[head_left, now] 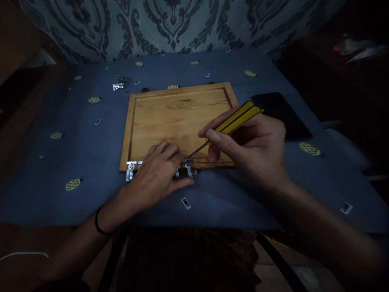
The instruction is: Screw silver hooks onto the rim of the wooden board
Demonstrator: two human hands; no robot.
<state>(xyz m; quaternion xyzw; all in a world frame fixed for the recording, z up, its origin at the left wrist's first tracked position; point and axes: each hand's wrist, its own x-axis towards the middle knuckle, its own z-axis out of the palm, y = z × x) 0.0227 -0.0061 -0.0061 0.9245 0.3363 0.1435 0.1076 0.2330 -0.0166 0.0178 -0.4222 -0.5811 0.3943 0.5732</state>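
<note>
A wooden panel (170, 117) with a raised frame lies on the cloth. Small metal brackets, one at its near left corner (130, 170) and another metal bracket (189, 168) near mid-edge, jut over the near side. My left hand (158, 168) bends over that edge, fingers closed by the mid-edge bracket and thumb stretched below it; its palm hides part of the metal. In my right hand (255, 146) is a yellow-and-black screwdriver (237, 117), gripped by the handle and slanting down left. Its tip meets the mid-edge bracket, though the screw itself is too small to make out.
Loose metal brackets (118, 86) and small parts lie at the back left of the blue tablecloth (100, 154). A flat black object (285, 115) rests right of the panel, behind my right hand. Patterned fabric (170, 24) rises along the table's far edge.
</note>
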